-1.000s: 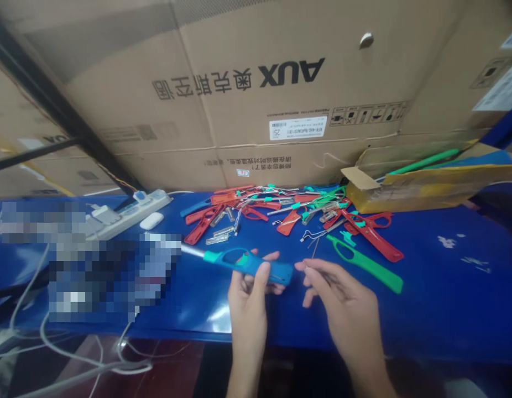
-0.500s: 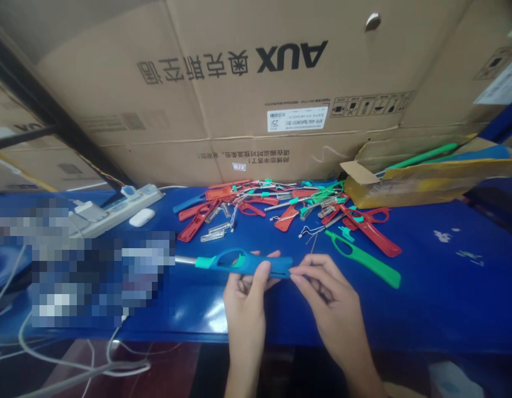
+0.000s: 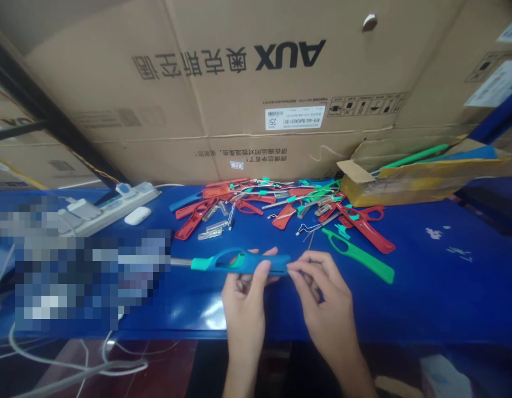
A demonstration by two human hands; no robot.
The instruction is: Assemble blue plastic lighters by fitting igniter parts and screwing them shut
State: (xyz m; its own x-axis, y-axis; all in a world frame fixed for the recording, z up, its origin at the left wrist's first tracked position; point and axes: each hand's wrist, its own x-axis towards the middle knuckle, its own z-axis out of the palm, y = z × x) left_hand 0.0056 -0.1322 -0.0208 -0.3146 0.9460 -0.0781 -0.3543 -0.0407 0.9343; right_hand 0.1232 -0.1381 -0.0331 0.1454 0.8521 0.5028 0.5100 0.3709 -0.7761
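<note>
A blue long-nosed gas lighter lies level in my left hand, thumb on top and fingers beneath. Its metal tube points left, and a teal trigger shows in the loop of its handle. My right hand pinches at the handle's right end with thumb and forefinger. Whether a small part sits between those fingertips is too small to tell. Just beyond my right hand lies a green lighter casing half on the blue table.
A pile of red lighter casings, metal tubes, wires and clear fuel tanks spreads behind my hands. An open carton with lighters stands back right. At left are a power strip, a white mouse and cables.
Both hands keep nearly the same hold on the blue lighter. The whole view has shifted slightly, so things appear a little further left.
</note>
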